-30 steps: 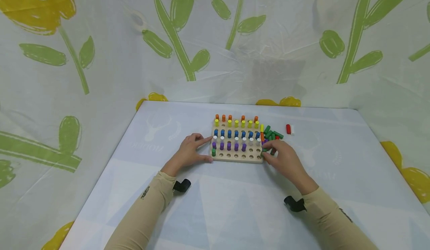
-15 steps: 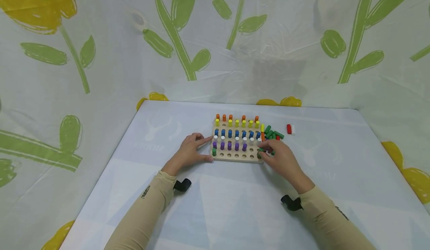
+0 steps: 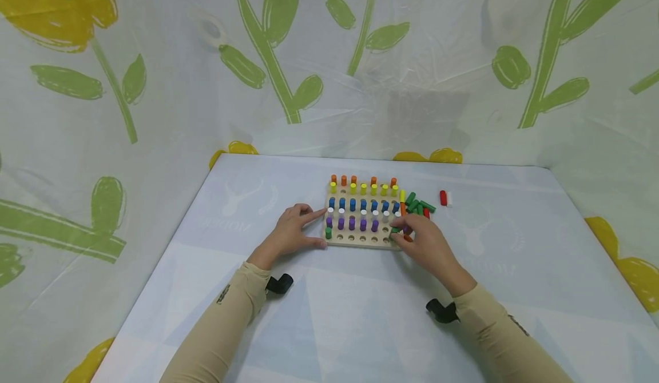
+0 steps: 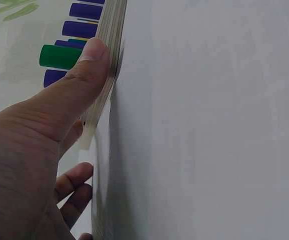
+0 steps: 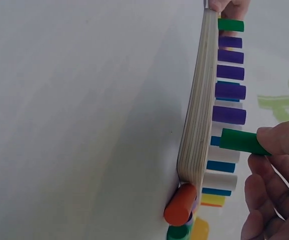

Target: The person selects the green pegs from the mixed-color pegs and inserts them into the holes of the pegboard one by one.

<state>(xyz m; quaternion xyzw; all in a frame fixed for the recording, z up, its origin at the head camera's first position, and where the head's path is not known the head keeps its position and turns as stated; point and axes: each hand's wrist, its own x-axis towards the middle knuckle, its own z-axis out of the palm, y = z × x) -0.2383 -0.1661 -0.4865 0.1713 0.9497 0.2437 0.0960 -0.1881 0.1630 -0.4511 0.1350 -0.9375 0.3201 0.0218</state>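
A wooden pegboard [image 3: 357,242] stands on the table with rows of orange, yellow, blue, white and purple pegs upright in its holes. One green peg [image 3: 328,232] is in the near left corner hole. My left hand [image 3: 289,231] rests against the board's left side, thumb on the near corner and index finger extended along the edge. Between thumb and fingertip, my right hand [image 3: 431,250] pinches another green peg [image 5: 242,141] over the right end of the near row. In the right wrist view that peg is beside the purple ones, apart from the board's face.
Loose green pegs [image 3: 412,204] lie in a pile against the board's right side, with an orange peg [image 5: 180,205] near its corner. A red peg [image 3: 443,198] and a white peg [image 3: 449,199] lie farther right. A flower-printed curtain hangs behind the table.
My right hand has moved left from the loose pegs to above the near row's right end, carrying the green peg. My left hand stays in place at the board.
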